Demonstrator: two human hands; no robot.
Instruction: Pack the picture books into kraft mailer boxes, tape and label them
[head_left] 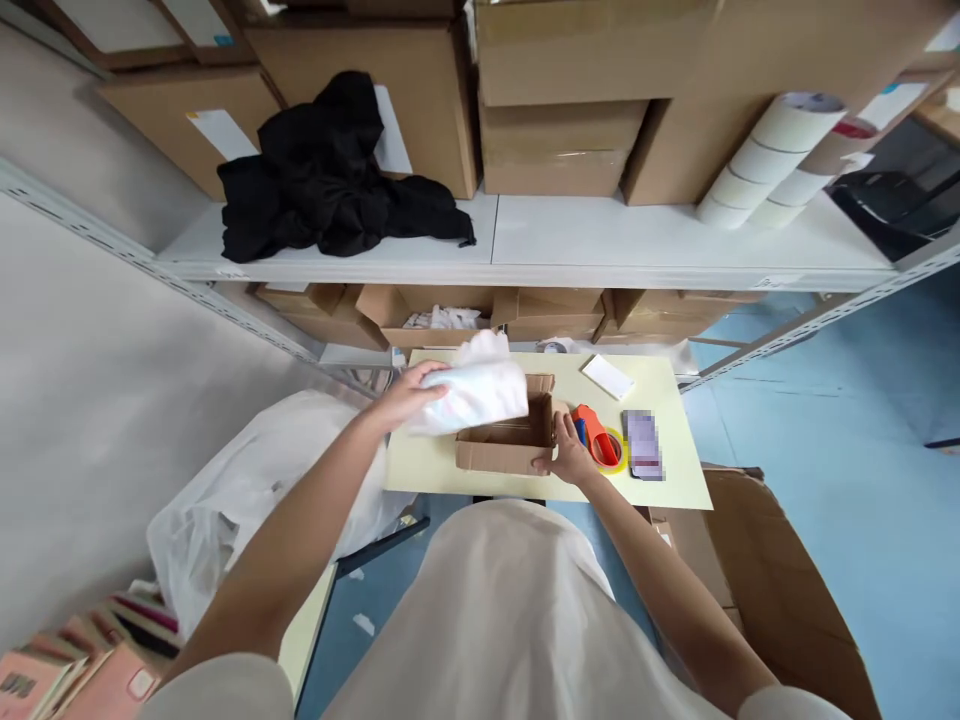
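My left hand [409, 397] is closed on the left end of a soft white wrapped bundle [484, 393], possibly in plastic or foam wrap. The bundle is above the left part of a small open cardboard box [495, 458] and hides some of it. At the box's right end, my right hand [568, 452] grips the wall, its fingers partly bent round the edge. What I can see of the box's inside is bare brown cardboard. Just right of that hand lies a red tape dispenser [595, 432] with a yellow-rimmed roll of tape [616, 450].
The pale yellow table [679, 480] also bears a white card or small box [607, 376] and a blurred phone-like object [643, 445]. Behind are shelves with cartons [562, 150], black cloth [330, 180] and label rolls [769, 160]. A white plastic bag [255, 470] stands left, a large carton [780, 580] right.
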